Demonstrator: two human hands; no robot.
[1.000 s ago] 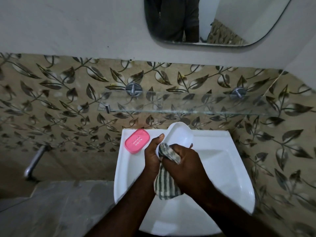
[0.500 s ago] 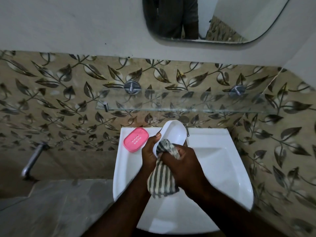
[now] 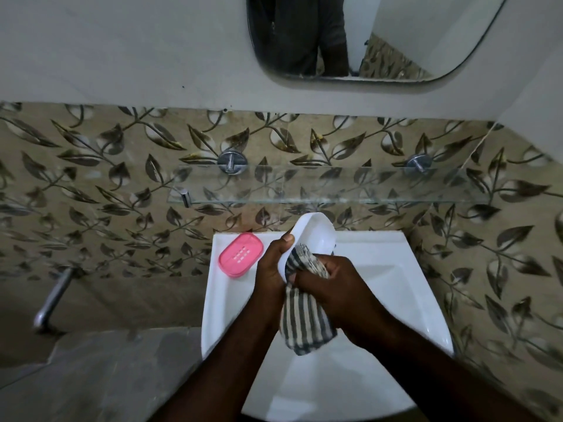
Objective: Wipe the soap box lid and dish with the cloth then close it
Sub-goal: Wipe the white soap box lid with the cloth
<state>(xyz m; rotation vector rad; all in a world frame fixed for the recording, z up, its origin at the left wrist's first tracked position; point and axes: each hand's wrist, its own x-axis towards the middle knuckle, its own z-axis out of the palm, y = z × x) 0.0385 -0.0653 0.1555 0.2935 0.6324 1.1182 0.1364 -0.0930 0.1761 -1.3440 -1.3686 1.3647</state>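
Over the white sink (image 3: 399,249), the left hand (image 3: 270,271) grips the white lid (image 3: 315,234) by its left edge, thumb on the rim, holding it tilted up toward the far wall. The right hand (image 3: 339,289) clutches the striped cloth (image 3: 304,325), its bunched top pressed into the lid's near end while the rest hangs down between the wrists. On the sink's far left corner lies the pink dish (image 3: 240,254), apart from both hands. A glass shelf (image 3: 335,185) runs along the tiled wall above.

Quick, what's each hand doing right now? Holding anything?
Left hand: closed, gripping the white soap box lid.
Right hand: closed, holding the striped cloth against the lid.
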